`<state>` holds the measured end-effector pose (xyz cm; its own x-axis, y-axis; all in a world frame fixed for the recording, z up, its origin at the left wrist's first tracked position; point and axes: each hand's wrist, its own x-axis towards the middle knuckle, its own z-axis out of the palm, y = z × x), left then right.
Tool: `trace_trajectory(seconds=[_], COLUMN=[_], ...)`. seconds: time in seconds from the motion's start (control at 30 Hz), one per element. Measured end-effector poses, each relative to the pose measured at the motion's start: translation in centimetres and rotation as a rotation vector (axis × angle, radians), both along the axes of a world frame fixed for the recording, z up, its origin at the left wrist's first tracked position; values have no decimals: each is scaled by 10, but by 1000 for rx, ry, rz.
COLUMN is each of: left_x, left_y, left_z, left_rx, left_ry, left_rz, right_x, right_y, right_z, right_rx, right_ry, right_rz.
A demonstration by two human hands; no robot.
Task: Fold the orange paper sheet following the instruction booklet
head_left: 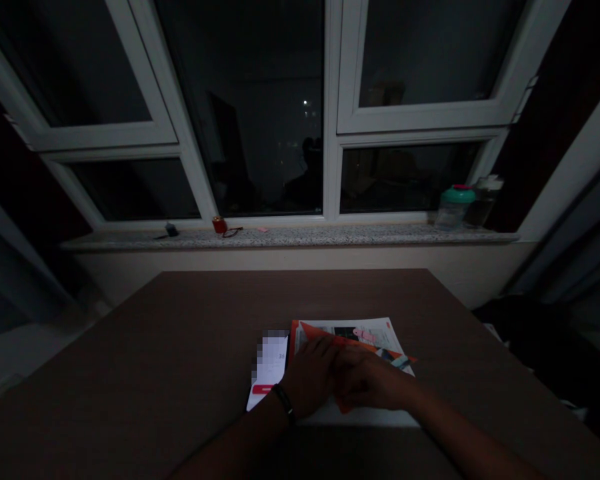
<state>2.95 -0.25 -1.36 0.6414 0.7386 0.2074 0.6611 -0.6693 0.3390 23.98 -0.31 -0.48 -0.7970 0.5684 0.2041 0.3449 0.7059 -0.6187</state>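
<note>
A folded orange sheet of paper [320, 331], with pointed corners, lies on a printed magazine or booklet [365, 418] on the brown table. My left hand [310, 377], a dark band at its wrist, rests over the left part of the sheet with fingers laid flat. Curled fingers of my right hand [367, 379] press together on the orange paper, right beside the left hand; their tips are partly hidden in the dim light. One orange corner sticks out below the hands, another to the right.
A phone with a lit screen [270, 363] lies left of the magazine. Beyond the table [200, 320], the stone windowsill [300, 235] bears a small red object [219, 225], a dark small item [171, 230] and a teal-lidded container [455, 207]. Dark windows rise behind.
</note>
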Motion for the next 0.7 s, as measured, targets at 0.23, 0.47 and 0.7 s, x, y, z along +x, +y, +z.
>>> trace_trajectory(seconds=[0.23, 0.47, 0.7], left_x=[-3, -4, -7], left_y=[2, 2, 3], left_z=[-1, -2, -7], left_rx=[25, 47, 68], left_ry=[22, 51, 78], left_rz=[-23, 0, 39], right_x=[0, -1, 0], right_y=[1, 3, 4], right_z=[-2, -7, -10], right_rx=[-29, -78, -89], right_ry=[13, 74, 93], right_rz=[-9, -13, -25])
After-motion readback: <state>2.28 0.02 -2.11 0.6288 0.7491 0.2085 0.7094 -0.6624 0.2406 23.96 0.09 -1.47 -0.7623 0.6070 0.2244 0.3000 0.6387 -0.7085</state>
